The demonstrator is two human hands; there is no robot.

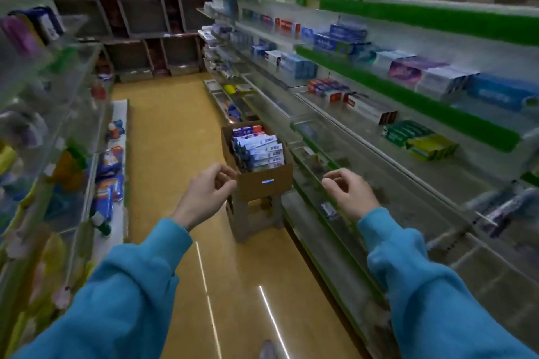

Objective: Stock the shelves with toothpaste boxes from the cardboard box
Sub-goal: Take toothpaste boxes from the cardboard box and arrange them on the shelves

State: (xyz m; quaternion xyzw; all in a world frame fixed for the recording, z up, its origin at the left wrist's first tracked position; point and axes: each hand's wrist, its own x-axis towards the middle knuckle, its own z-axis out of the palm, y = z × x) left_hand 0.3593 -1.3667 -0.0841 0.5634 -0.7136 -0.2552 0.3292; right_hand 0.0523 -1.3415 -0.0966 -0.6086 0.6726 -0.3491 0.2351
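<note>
A brown cardboard box (264,183) stands on a small stool (253,217) in the aisle, filled with upright blue-and-white toothpaste boxes (259,150). My left hand (204,195) hovers just left of the box's near corner, fingers loosely curled, holding nothing. My right hand (348,192) is raised to the right of the box, in front of the lower shelf, fingers curled and holding nothing. The shelves (408,87) on the right carry rows of toothpaste boxes in blue, red, green and yellow.
Shelving (58,125) on the left holds bottles and pouches. Dark cubby shelves (145,23) close the aisle's far end. The yellow floor (169,140) runs between the two shelf rows. The lower right shelves (437,213) look mostly bare.
</note>
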